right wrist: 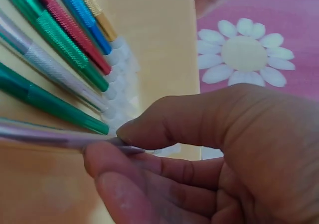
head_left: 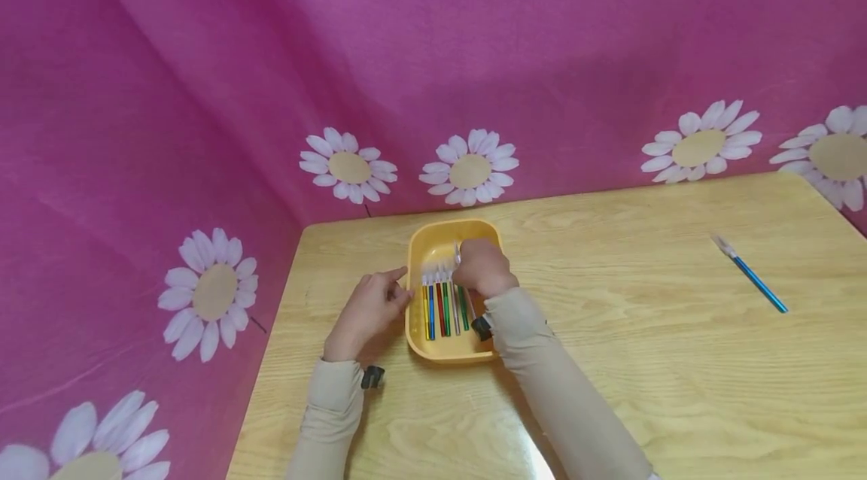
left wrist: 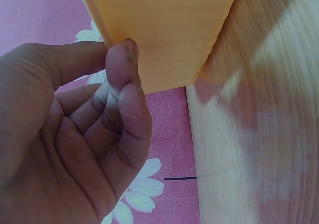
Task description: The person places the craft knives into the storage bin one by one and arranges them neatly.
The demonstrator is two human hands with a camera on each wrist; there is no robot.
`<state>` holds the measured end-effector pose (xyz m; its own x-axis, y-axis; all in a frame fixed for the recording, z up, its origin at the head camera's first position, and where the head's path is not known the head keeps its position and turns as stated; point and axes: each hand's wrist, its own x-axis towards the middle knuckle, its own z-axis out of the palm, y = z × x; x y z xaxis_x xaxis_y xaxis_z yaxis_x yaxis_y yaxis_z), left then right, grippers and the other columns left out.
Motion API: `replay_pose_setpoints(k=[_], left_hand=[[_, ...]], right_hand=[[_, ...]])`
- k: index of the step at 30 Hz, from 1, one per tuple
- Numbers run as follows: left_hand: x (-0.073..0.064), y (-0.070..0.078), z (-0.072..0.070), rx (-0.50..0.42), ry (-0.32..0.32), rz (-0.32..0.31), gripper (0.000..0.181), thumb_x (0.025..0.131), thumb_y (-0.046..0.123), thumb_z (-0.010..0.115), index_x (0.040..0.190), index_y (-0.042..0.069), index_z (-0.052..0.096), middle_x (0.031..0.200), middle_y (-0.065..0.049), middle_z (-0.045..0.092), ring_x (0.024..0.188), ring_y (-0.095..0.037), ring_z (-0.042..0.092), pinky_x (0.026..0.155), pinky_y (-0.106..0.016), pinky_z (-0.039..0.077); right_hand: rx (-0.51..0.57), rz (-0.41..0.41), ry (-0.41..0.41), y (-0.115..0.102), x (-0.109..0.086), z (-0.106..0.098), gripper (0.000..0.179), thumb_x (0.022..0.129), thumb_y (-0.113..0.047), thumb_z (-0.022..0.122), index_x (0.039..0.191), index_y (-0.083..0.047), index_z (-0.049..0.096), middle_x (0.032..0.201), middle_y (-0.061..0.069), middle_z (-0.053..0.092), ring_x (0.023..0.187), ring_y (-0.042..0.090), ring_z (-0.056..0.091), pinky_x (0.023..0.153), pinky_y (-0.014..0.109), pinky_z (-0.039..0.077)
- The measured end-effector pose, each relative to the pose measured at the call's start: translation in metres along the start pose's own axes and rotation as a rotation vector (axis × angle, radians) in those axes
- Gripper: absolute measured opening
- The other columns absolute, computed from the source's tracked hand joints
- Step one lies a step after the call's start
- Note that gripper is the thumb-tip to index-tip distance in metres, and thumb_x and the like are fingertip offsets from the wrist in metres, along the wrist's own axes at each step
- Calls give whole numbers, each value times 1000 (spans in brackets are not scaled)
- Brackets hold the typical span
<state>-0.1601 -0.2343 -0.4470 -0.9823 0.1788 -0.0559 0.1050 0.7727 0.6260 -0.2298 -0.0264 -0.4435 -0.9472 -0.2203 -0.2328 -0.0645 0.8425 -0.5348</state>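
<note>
In the head view, a yellow plastic tray point(head_left: 450, 352) holds a row of craft knives point(head_left: 445, 311) with yellow, blue, red, green and silver metal handles and clear tips. My right hand point(head_left: 484, 267) is inside the tray's right part. In the right wrist view its thumb and fingers pinch a silver-pink craft knife point(right wrist: 50, 136) near the collar, beside a green one point(right wrist: 50, 102). My left hand point(head_left: 371, 308) is at the tray's left side; the left wrist view has its thumb and curled forefinger at the rim, against the outer wall point(left wrist: 169, 35).
A blue craft knife point(head_left: 759, 283) lies alone on the wooden table point(head_left: 643, 360), far to the right. Behind and to the left hangs a pink cloth point(head_left: 542, 36) printed with white daisies, close to the table's edge.
</note>
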Motion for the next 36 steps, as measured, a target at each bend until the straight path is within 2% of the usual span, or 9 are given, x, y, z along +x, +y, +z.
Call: replay_pose_setpoints(k=[6,9,13,17,21,31,36], left_hand=[[1,-2,-1,-15,-8,-5,51,100,14,68,147,-3,56,73,1,67,63,-8,58,68,-24,49],[1,-2,-1,-21,-13,-13,52,100,15,68,148,-2,56,73,1,67,63,-9,58,68,-25,50],[2,-2,0,-25,-12,-25,52,100,15,69,148,-1,55,72,1,67,63,-10,59,68,-25,50],[2,-3,0,-19,-9,-30,53,100,16,69,148,0,56,72,1,67,63,-10,58,68,-24,49],[2,-3,0,-10,-6,-31,53,100,17,70,148,0,56,72,1,67,63,-9,57,68,-24,48],[1,-1,0,3,-2,-27,52,99,17,70,147,-1,57,73,1,66,65,-10,56,67,-26,48],[1,-2,-1,9,1,16,51,99,14,69,146,-3,57,72,0,68,62,-7,58,70,-26,49]], right_hand=[[-71,17,8,-5,4,5,12,83,-12,72,79,-10,62,86,8,65,78,23,58,63,38,50],[-94,32,-1,-5,4,6,9,83,-13,73,86,-8,66,92,9,69,82,24,61,68,41,55],[-125,37,-4,-6,5,8,15,84,-13,72,98,-7,71,101,12,72,89,26,64,72,44,58],[-164,32,-4,-7,6,10,18,83,-12,73,100,-7,72,105,13,73,92,28,66,72,44,59],[-178,29,-16,-7,6,12,16,81,-10,74,96,-7,71,103,14,72,90,28,65,69,41,57],[-150,-4,-49,-4,2,12,8,84,-10,69,90,-5,71,93,13,71,79,25,64,61,35,51],[-148,-27,-65,-4,2,10,8,85,-10,69,90,-4,71,93,13,72,77,25,65,63,34,53]])
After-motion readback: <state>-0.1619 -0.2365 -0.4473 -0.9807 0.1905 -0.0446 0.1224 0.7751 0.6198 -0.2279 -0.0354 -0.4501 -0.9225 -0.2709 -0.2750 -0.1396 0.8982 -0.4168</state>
